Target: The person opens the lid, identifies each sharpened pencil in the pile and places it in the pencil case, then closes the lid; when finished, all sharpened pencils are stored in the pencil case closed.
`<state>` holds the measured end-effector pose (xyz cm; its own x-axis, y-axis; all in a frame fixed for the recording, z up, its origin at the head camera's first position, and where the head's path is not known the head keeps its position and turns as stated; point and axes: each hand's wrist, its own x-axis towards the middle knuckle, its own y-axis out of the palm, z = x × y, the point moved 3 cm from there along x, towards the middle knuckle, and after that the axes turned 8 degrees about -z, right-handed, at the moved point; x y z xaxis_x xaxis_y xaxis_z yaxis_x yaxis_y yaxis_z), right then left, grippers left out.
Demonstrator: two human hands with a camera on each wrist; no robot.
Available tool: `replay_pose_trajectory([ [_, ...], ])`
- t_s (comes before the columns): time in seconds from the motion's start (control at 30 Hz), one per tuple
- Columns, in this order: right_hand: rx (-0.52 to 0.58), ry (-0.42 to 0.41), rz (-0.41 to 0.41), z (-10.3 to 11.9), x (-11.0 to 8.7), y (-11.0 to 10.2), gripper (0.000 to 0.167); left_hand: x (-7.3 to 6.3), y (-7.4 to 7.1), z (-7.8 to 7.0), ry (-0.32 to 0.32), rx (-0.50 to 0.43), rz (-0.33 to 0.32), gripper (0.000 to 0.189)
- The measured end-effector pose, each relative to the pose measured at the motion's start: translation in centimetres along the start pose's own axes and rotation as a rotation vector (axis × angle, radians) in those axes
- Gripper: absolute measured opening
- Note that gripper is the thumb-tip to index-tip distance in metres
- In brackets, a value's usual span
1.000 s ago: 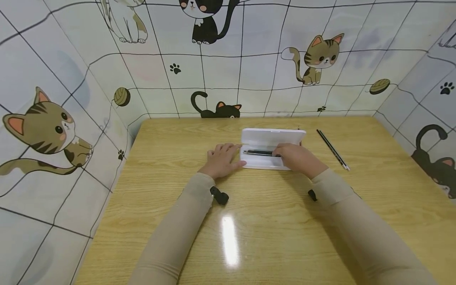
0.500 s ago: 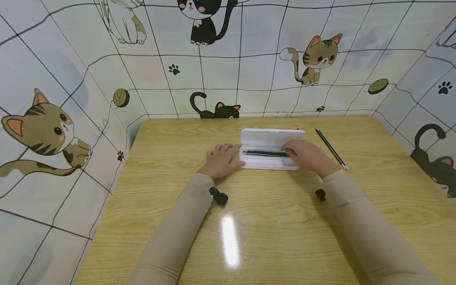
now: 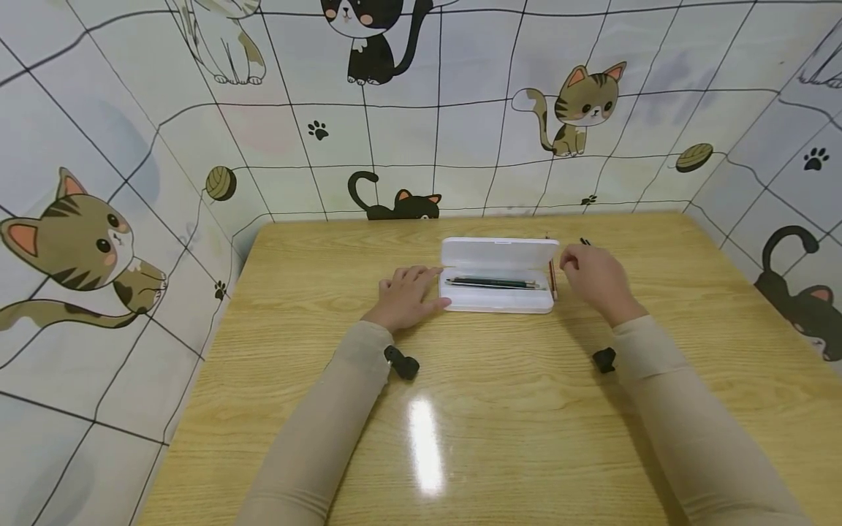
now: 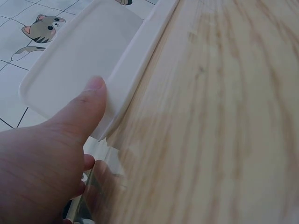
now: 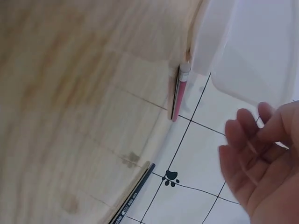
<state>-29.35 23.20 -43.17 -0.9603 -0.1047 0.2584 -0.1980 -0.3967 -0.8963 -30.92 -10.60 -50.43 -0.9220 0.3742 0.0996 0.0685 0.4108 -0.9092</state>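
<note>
A white pencil case [image 3: 496,301] lies with its lid [image 3: 496,252] raised, and dark pencils [image 3: 493,283] lie lengthwise in it. My left hand [image 3: 404,298] rests at its left end, fingers spread. In the left wrist view the thumb [image 4: 91,100] lies against the case's front wall. To the right of the case, my right hand [image 3: 595,281] hovers above the table with loosely bent fingers and nothing held, as the right wrist view of the hand [image 5: 261,158] shows. A black pencil [image 5: 133,193] lies near it, mostly hidden by the hand in the head view.
A pinkish-red pencil [image 5: 179,95] with a white end lies along the case's right side. The wooden table [image 3: 500,409] meets a back wall sheet [image 3: 473,131] printed with cats and grid lines.
My right hand has let go of the dark pencils in the case and moved right, out past the case's right edge. The left hand stays where it was.
</note>
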Motion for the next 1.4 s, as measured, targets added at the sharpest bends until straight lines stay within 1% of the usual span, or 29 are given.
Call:
replay_pose_trajectory([
  [0.1,-0.009,0.064,0.035,-0.6,0.0,-0.2,0.031,0.0,0.0,0.0,0.002,0.003,0.003,0.077],
  [0.23,-0.023,0.099,0.103,-1.2,0.3,0.0,0.034,0.0,-0.1,-0.1,0.002,0.002,0.006,0.076],
  [0.33,-0.021,0.104,0.199,-1.6,0.8,0.6,0.037,0.1,-0.1,-0.2,0.004,-0.003,0.004,0.076],
  [0.47,-0.019,0.073,0.35,-1.8,1.4,1.5,0.041,0.2,0.0,-0.2,0.01,-0.002,0.002,0.077],
  [0.57,-0.045,0.057,0.399,-1.6,1.7,1.9,0.04,0.3,0.0,-0.2,0.017,-0.005,-0.002,0.077],
  [0.7,-0.074,0.058,0.407,-1.4,1.8,2.0,0.038,0.3,-0.1,-0.4,0.022,-0.009,-0.009,0.077],
  [0.83,-0.051,0.074,0.404,-1.2,1.9,2.0,0.037,0.3,-0.1,-0.3,0.019,-0.008,-0.009,0.077],
  [0.93,-0.009,0.123,0.391,-1.3,2.1,2.2,0.036,0.2,-0.1,-0.2,0.016,-0.009,-0.01,0.077],
  [1.07,0.016,0.207,0.354,-1.7,2.6,2.5,0.045,0.1,0.0,0.1,0.014,-0.012,-0.011,0.076],
  [1.13,0.02,0.237,0.348,-1.9,2.8,2.6,0.044,0.1,0.0,0.2,0.017,-0.015,-0.012,0.076],
  [1.3,0.018,0.241,0.356,-2.4,3.4,2.9,0.032,0.0,0.0,0.3,0.022,-0.028,-0.018,0.077],
  [1.4,0.023,0.25,0.376,-2.8,3.5,3.1,0.027,0.0,0.1,0.4,0.019,-0.034,-0.017,0.077],
])
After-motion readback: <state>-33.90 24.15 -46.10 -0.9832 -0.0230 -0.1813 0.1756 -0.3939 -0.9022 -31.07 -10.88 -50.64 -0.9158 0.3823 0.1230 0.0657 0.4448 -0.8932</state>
